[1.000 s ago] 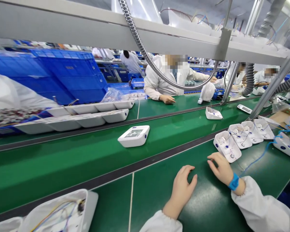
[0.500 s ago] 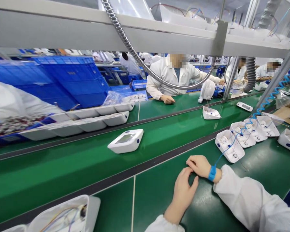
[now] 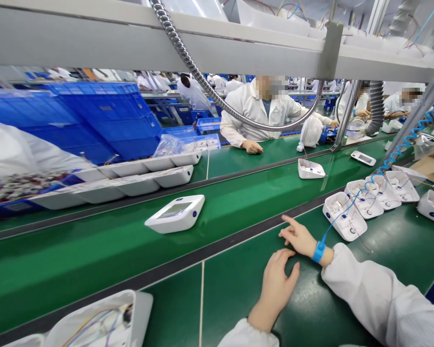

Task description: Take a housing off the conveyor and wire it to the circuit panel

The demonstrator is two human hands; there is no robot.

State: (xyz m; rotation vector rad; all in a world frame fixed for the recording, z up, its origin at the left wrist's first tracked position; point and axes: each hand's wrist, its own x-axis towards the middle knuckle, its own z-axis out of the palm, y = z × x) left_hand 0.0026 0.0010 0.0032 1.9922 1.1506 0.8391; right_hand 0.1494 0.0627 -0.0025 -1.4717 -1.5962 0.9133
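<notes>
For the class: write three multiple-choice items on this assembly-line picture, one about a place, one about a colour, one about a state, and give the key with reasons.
1. Where does the closed white plastic monitor unit with a grey screen lie?
A. on the green conveyor belt
B. in a blue crate
C. under the left hand

2. What colour is the wrist strap on the right hand?
A. red
B. blue
C. yellow

3. What is the left hand doing?
A. gripping a cable
B. lifting a casing
C. resting empty on the green bench mat

Key: 1 A, it sits alone on the moving belt; 2 B, the band at the cuff is bright blue; 3 C, its fingers lie flat with nothing in them.
</notes>
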